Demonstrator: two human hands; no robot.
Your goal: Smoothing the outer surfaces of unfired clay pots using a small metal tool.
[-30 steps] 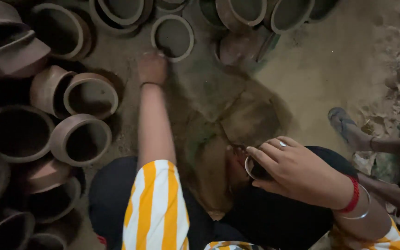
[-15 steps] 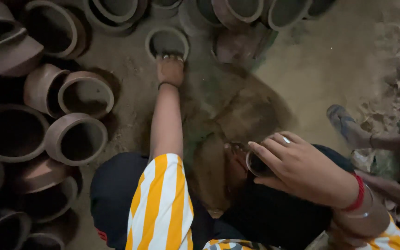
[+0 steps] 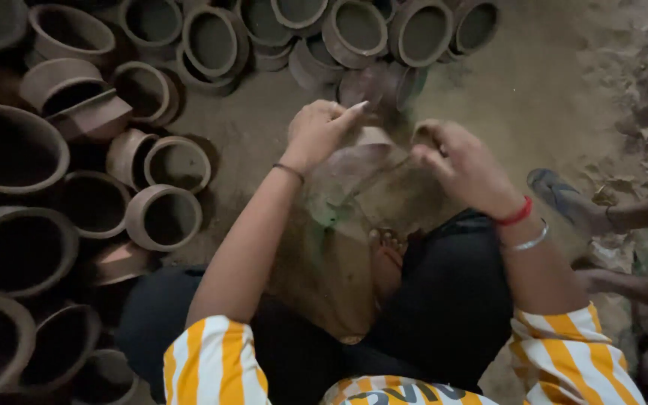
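Both forearms reach forward over the person's black-clad knees and meet above the dirt floor [image 3: 534, 97]. The left hand [image 3: 320, 131] is bent at the wrist, fingers curled and the forefinger stretched out toward the right, closed on the left edge of a blurred clay pot [image 3: 361, 161] that it holds tilted just above the floor. The right hand [image 3: 459, 161], wearing a red thread and a metal bangle at the wrist, comes in from the other side with fingers bent inward at the pot's right edge; blur hides whether it grips the pot or only touches it. The pot sits between the two hands, in front of the knees. Rows of empty clay pots [image 3: 163, 217] stand to the left and along the top. A sandal [image 3: 560, 196] lies at the right.
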